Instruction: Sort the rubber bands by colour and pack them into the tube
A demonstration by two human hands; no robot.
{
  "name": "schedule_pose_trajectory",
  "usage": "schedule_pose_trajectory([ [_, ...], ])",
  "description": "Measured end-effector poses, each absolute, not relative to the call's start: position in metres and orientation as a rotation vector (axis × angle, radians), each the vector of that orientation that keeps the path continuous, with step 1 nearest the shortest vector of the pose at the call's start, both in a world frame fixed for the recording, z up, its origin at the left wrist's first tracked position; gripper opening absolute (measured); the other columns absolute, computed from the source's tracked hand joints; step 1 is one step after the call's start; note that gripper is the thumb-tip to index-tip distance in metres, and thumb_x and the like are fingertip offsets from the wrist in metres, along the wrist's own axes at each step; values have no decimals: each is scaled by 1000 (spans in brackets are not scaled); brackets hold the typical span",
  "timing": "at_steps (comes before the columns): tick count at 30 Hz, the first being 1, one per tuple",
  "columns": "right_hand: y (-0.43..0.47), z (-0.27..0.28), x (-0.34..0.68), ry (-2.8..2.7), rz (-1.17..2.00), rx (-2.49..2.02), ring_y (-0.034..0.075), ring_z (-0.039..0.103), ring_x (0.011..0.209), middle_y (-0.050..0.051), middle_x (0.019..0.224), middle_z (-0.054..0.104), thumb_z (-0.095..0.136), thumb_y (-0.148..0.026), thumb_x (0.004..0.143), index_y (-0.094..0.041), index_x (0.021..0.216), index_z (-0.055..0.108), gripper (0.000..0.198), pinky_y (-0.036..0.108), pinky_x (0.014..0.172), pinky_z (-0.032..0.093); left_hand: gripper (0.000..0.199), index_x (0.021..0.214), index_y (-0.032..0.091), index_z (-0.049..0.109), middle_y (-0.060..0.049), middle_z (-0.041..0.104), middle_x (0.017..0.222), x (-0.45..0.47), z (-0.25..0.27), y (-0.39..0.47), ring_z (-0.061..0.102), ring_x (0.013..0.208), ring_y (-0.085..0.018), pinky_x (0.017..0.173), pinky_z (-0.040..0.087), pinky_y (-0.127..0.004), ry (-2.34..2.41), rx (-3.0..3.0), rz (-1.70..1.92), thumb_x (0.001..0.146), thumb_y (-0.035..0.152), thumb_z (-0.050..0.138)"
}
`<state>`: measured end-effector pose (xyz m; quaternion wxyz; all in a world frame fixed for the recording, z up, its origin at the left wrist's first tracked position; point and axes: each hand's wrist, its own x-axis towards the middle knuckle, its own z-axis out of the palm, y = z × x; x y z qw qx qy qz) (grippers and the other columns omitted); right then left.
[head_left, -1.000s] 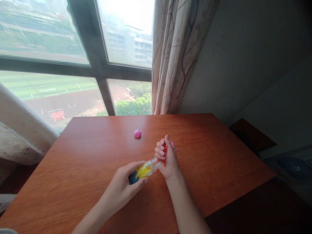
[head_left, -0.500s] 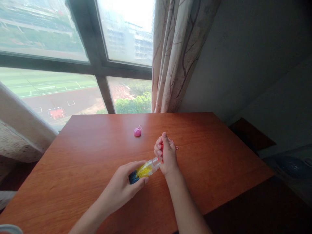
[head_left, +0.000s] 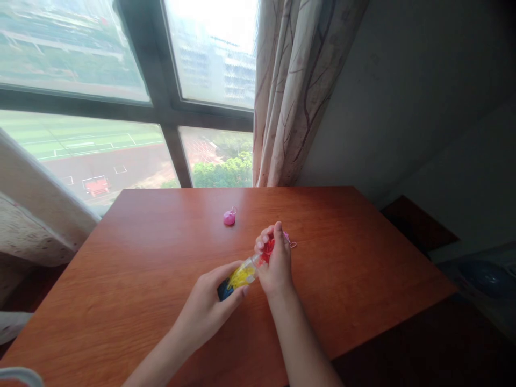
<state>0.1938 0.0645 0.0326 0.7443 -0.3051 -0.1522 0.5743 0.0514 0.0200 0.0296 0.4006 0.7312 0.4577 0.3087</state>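
Observation:
My left hand (head_left: 209, 301) wraps round a small clear bottle (head_left: 255, 262) that lies tilted, its mouth up and to the right. Yellow paper clips (head_left: 241, 276) fill its middle, with dark blue ones (head_left: 226, 290) at the bottom. Against the mouth, my right hand (head_left: 277, 266) is cupped with the thumb raised. Red paper clips (head_left: 266, 249) sit in its palm, and some red shows at the bottle's neck. Just beyond that hand, a few pink paper clips (head_left: 293, 244) lie on the table, partly hidden by the fingers.
A pink cap with a loop (head_left: 229, 217) stands on the wooden table (head_left: 161, 242) near its far edge. Behind the table are a window (head_left: 217, 156) and a patterned curtain (head_left: 278, 107). A pale curved rim (head_left: 22, 373) shows at the lower left corner.
My right hand has opened and tipped slightly, so more of the red paper clips show at the bottle's mouth. The bottle has shifted a little up and right with my left hand.

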Motion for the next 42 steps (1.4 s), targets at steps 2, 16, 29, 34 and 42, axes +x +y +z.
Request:
schedule_pose_trajectory([
  [2,63,32,193,-253,1321,-612,5,43,49,-8,59,48,73,-46,79,-20,69,54,34,16,46,36,40,123,16,66,-8,74,112,51,30,20,69,95,-23,85,53,-29,1162,1840,778,87,34,60],
  [16,54,24,176,-182,1363,-553,10,53,61,-6,62,51,67,-36,83,-20,69,58,23,21,60,44,41,122,16,66,-8,74,115,52,26,21,69,100,-25,90,53,-31,1182,1789,864,85,34,64],
  [29,49,24,171,-177,1368,-497,10,56,68,-4,68,56,62,-22,77,-20,74,66,5,21,69,46,38,117,16,69,-9,75,112,52,25,22,70,97,-25,88,55,-32,1177,1745,944,84,33,65],
  [34,48,24,173,-273,1338,-463,11,54,67,-4,66,56,59,-16,69,-21,70,66,9,22,66,45,37,116,17,69,-8,75,112,52,23,21,71,97,-25,88,55,-32,1183,1751,984,82,33,67],
  [42,51,30,180,-295,1436,-478,10,53,64,-5,63,56,61,-9,59,-21,64,66,15,21,62,41,34,115,18,69,-8,75,113,52,24,20,70,98,-23,88,54,-30,1161,1816,990,84,31,66],
])
